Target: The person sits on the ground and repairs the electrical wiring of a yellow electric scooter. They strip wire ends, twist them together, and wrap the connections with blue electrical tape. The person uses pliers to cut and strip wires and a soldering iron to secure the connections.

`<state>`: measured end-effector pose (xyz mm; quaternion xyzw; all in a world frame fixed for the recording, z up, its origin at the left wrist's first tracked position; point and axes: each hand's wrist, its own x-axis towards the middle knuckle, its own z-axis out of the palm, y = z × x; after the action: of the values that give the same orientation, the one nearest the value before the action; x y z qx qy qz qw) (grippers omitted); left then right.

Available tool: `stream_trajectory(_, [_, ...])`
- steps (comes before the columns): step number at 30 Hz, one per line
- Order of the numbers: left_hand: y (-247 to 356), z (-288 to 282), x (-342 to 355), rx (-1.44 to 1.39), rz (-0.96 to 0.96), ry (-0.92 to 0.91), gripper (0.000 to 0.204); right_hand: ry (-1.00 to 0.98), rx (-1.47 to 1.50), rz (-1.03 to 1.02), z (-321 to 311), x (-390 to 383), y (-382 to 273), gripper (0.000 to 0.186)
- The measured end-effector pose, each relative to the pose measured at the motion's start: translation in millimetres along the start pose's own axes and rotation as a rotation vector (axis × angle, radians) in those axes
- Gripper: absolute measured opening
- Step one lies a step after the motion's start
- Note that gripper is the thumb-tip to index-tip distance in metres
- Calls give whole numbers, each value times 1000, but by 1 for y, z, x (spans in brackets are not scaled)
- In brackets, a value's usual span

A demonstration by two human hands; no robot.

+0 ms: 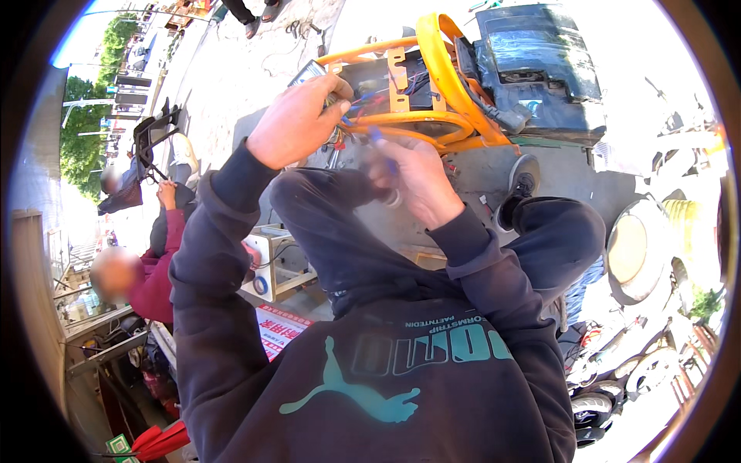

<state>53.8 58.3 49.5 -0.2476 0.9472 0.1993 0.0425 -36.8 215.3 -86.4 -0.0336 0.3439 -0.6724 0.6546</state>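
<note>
My left hand [305,116] is closed on a bundle of coloured wires [336,137] beside the orange tubular frame [449,73]. My right hand [409,177], lower and to the right, has curled fingers around a blurred blue object [380,147] that I cannot make out. Inside the orange frame are orange slotted brackets [397,81], dark parts and more loose wires. A black box-like seat or housing [540,69] sits to the right of the frame.
A person [150,285] in maroon sits at my left, with another seated person beyond and feet at the top. A metal stand [266,262] and a printed sheet lie by my left leg. Round parts [629,247] and tyres crowd the right.
</note>
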Motion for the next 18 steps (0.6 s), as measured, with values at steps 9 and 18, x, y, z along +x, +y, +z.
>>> stream_trajectory(9, [-18,2,53,-79,-318,-350,29,67,205,38,31,39,0,20])
stream_trajectory(18, [-36,8,87,197,-320,-553,35,75,282,85,33,49,-1,20])
